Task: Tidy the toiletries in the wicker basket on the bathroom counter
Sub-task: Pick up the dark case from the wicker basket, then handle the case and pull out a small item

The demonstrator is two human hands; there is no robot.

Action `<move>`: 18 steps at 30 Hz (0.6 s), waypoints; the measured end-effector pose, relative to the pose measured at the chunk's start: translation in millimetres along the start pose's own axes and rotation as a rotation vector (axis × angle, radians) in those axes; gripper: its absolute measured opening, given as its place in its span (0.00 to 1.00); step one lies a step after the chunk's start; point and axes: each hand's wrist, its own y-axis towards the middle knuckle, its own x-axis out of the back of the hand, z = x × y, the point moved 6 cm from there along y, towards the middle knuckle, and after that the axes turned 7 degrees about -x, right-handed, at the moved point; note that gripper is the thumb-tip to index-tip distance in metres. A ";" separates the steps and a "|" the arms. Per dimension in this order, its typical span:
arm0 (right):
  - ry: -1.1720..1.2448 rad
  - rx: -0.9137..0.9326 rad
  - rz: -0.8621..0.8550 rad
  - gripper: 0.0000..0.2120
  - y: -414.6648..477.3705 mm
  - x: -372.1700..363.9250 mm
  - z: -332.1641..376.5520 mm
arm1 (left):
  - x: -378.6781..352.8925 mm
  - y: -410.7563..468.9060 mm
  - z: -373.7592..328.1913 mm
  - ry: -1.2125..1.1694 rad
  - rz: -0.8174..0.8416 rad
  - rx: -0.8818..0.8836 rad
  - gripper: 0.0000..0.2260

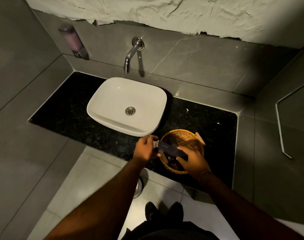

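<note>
You've got a long dark box (172,150) up over the wicker basket (184,138), lower centre-right of the frame, held level, likely so you can close it or turn it before laying it down flat. Your left hand (145,148) pinches its pale open flap end; your right hand (193,161) curls around the other end, fingers closed on it. Box bridges both hands, just above the basket's near rim. More dark packets sit inside beneath it, and the basket rests on the black bench (75,116) beside the basin (113,99).
</note>
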 end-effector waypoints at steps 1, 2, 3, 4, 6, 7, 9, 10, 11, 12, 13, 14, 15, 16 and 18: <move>0.013 -0.018 0.006 0.23 0.1 -0.4 1.3 | 0.3 -1.4 -0.8 -0.058 -0.006 0.002 0.15; 0.032 -0.034 0.012 0.23 0.3 -0.9 3.0 | 0.0 -2.6 -2.2 -0.118 -0.010 -0.001 0.16; 0.068 -0.054 0.013 0.22 1.3 -1.4 5.2 | -0.8 -3.0 -3.2 -0.177 -0.013 -0.004 0.15; 0.128 -0.081 0.008 0.22 2.6 -1.3 7.7 | -1.8 -2.8 -4.1 -0.218 -0.011 -0.005 0.14; 0.290 -0.152 -0.015 0.22 5.8 0.4 15.0 | -5.4 -2.1 -6.5 -0.228 0.026 0.000 0.13; 0.362 -0.184 -0.032 0.20 7.5 1.6 20.1 | -8.2 -1.8 -7.6 -0.204 0.061 -0.010 0.13; 0.527 -0.260 -0.017 0.15 9.4 3.0 30.0 | -12.7 0.3 -8.7 -0.081 0.141 -0.078 0.17; 0.650 -0.320 0.019 0.13 9.0 2.1 34.3 | -15.3 0.9 -7.8 0.011 0.193 -0.121 0.22; 0.779 -0.381 0.066 0.12 7.9 0.0 38.2 | -19.5 -0.3 -6.8 0.093 0.260 -0.155 0.28; 0.894 -0.429 0.106 0.12 6.2 -1.8 41.7 | -24.8 -3.9 -5.8 0.155 0.336 -0.181 0.32; 0.976 -0.462 0.132 0.13 5.7 -3.3 44.1 | -30.3 -9.6 -8.3 0.208 0.405 -0.218 0.36; 1.040 -0.485 0.163 0.13 4.1 -4.4 46.5 | -35.5 -16.6 -14.4 0.260 0.460 -0.269 0.37; 1.087 -0.500 0.201 0.14 3.3 -6.8 48.1 | -39.4 -22.8 -20.7 0.312 0.501 -0.319 0.36; 1.120 -0.514 0.240 0.15 2.4 -9.3 49.4 | -41.0 -25.8 -23.9 0.346 0.515 -0.352 0.35; 1.126 -0.556 0.307 0.18 1.1 -14.1 47.9 | -39.1 -25.4 -25.3 0.374 0.462 -0.367 0.27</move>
